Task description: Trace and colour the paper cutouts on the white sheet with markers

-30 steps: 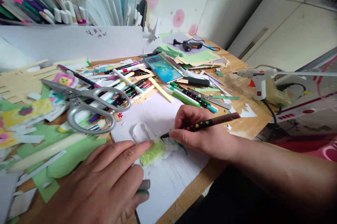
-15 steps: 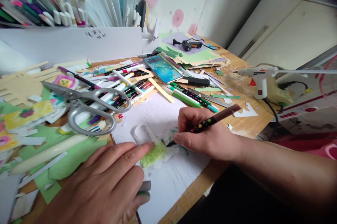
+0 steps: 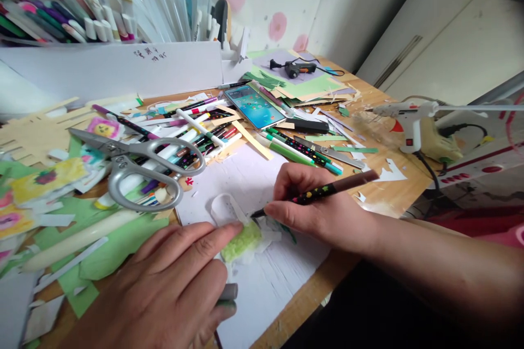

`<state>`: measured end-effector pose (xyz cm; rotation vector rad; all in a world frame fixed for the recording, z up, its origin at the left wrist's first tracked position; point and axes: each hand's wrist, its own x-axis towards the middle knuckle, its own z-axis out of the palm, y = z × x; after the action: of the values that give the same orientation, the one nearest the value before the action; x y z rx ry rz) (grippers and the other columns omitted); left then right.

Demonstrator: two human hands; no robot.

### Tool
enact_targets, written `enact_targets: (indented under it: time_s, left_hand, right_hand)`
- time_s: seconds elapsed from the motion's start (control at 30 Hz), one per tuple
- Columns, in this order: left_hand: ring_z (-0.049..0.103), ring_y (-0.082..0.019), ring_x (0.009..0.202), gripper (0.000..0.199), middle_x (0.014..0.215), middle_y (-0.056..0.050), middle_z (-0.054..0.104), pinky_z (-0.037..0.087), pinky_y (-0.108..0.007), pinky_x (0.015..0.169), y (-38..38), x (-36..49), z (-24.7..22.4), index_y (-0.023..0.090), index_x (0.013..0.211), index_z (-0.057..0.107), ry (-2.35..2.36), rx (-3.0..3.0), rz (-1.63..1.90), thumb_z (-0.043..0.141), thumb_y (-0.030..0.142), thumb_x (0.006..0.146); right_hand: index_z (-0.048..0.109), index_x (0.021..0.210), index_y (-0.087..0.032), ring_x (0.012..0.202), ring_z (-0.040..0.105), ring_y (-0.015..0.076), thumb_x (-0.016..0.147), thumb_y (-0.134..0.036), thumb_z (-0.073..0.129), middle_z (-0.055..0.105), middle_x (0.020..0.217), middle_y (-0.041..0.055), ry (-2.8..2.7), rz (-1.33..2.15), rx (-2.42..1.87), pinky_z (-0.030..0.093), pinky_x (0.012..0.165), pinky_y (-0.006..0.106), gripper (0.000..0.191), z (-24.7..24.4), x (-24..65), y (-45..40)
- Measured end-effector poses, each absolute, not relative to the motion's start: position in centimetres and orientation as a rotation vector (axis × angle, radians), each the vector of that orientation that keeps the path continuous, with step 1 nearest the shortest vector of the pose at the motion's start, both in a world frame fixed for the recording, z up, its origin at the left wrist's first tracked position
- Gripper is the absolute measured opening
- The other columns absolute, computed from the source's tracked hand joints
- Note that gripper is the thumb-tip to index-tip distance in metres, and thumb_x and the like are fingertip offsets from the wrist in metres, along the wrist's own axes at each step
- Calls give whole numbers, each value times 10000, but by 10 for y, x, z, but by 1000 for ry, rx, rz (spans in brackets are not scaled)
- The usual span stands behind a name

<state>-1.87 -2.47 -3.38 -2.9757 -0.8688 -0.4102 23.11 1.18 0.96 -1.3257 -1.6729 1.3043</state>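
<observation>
A small paper cutout shaped like a handbag, with a pale strap loop and a green-coloured body [image 3: 241, 242], lies on white paper [image 3: 254, 305]. My left hand [image 3: 180, 278] rests over its left side, the index fingertip pressing near its top edge. Tucked between that hand's lower fingers and thumb is a marker, of which only the grey end [image 3: 229, 291] shows. In my right hand [image 3: 319, 201] is a black felt-tip pen with coloured stars and a brown end [image 3: 327, 189]. Its dark tip is at the top edge of the green area, close to my left fingertip.
Grey-handled scissors [image 3: 143, 169] lie open across a heap of markers on the left. A phone [image 3: 256, 106] lies behind the paper. White and black glue guns [image 3: 409, 119] [image 3: 301, 69], a craft knife [image 3: 329, 152], paper scraps and a pen box [image 3: 110, 67] surround the work.
My right hand has shifted slightly left, bringing the pen tip from the cutout's right side to its top edge. My left hand stays pressed on it.
</observation>
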Motion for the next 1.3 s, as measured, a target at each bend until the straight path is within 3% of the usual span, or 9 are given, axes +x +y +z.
enact_targets:
  time_s: [0.27, 0.53, 0.8, 1.03, 1.3]
  left_hand:
    - [454, -276, 1207, 145, 1366, 14, 512, 337, -447, 983, -24, -16, -32, 266, 945, 592, -859, -2972, -375, 570, 357, 834]
    - [428, -249, 1230, 145, 1384, 13, 497, 264, -428, 1052, -25, -15, -32, 262, 969, 574, -865, -2985, -413, 557, 331, 842]
    - [486, -253, 1193, 180, 1336, -28, 533, 355, -429, 1034, -24, -17, -28, 237, 999, 570, -839, -2973, -443, 559, 302, 832]
    - [461, -229, 1212, 276, 1305, -18, 552, 184, -382, 1136, -24, -17, -28, 221, 1089, 577, -831, -2963, -448, 571, 329, 835]
    - [465, -222, 1193, 257, 1286, -7, 563, 159, -399, 1139, -23, -17, -28, 228, 1076, 577, -837, -2954, -417, 569, 330, 840]
  right_hand:
    - [492, 609, -168, 477, 408, 60, 680, -124, 649, 492, 549, -51, -1677, 1307, -1330, 323, 423, 180, 178, 11, 227, 13]
    - [484, 592, -168, 459, 406, 53, 682, -97, 637, 479, 522, -62, -1670, 1338, -1353, 311, 406, 167, 191, 14, 225, 13]
    - [486, 597, -177, 457, 419, 65, 672, -110, 640, 485, 521, -60, -1665, 1352, -1377, 319, 406, 181, 183, 13, 224, 15]
    - [486, 588, -176, 468, 412, 64, 664, -103, 638, 482, 524, -58, -1687, 1323, -1379, 317, 412, 181, 185, 13, 223, 17]
    - [486, 598, -178, 470, 411, 63, 675, -110, 641, 485, 538, -57, -1740, 1278, -1358, 312, 412, 181, 186, 13, 222, 17]
